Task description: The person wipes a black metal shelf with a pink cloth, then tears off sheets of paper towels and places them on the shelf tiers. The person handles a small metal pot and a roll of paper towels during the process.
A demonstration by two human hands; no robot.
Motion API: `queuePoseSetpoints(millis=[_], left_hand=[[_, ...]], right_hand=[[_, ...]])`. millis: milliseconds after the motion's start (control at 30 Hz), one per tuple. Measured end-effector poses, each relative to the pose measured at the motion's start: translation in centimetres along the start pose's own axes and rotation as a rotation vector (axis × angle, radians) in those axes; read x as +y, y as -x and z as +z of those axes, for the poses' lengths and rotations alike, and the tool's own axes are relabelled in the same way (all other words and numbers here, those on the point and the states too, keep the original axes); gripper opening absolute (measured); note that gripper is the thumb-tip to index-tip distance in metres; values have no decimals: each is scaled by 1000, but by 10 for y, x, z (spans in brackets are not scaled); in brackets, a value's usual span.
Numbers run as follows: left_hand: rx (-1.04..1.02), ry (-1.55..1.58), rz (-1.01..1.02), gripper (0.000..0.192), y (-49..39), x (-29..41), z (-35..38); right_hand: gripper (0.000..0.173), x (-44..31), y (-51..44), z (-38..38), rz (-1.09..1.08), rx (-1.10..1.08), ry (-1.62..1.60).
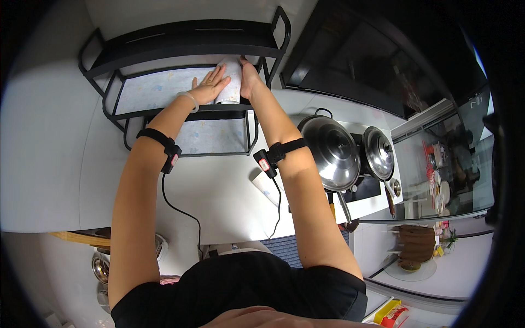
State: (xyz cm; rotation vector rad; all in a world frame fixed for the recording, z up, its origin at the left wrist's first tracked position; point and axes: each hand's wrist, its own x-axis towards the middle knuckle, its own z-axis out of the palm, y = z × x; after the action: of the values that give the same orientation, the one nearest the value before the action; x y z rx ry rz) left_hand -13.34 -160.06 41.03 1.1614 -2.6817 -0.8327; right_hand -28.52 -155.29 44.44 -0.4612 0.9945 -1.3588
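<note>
A black metal shelf rack (188, 43) with several tiers stands on the white counter. On its middle tier lies a patterned liner sheet (158, 88), flat at the left and rising into a roll (230, 88) at the right. My left hand (211, 86), fingers spread, rests palm down at the roll's left side. Against the roll's right side is my right hand (249, 78), its fingers partly hidden under the top tier. The lower tier bears another patterned liner (211, 135). A further piece of patterned sheet (268, 186) lies on the counter, partly behind my right forearm.
Right of the rack, a large lidded pan (332, 151) and a smaller lidded pan (378, 151) sit on a black cooktop (363, 194), handles towards me. Dark glossy panels (348, 57) rise behind them. Cables hang from straps on both my forearms. The counter's front edge is near my body.
</note>
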Motion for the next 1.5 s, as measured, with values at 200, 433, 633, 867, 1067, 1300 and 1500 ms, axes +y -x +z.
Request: queuePoseSetpoints(millis=[200, 433, 633, 867, 1067, 1300, 1500], left_hand=[[-5, -114, 10, 82, 4, 5, 1], [-10, -114, 39, 84, -1, 0, 2], [-4, -141, 53, 90, 1, 0, 2], [27, -123, 50, 90, 2, 0, 1], [10, -111, 38, 92, 1, 1, 1], [-80, -342, 33, 95, 7, 7, -1], [-126, -415, 20, 81, 6, 8, -3]], right_hand=[[43, -8, 25, 3, -149, 125, 23], [36, 5, 5, -17, -263, 274, -125], [46, 8, -12, -16, -134, 250, 201], [37, -7, 27, 9, -307, 190, 24], [52, 4, 48, 9, -812, 320, 906], [42, 26, 77, 1, -1177, 494, 1535], [33, 52, 98, 0, -1307, 423, 1911]])
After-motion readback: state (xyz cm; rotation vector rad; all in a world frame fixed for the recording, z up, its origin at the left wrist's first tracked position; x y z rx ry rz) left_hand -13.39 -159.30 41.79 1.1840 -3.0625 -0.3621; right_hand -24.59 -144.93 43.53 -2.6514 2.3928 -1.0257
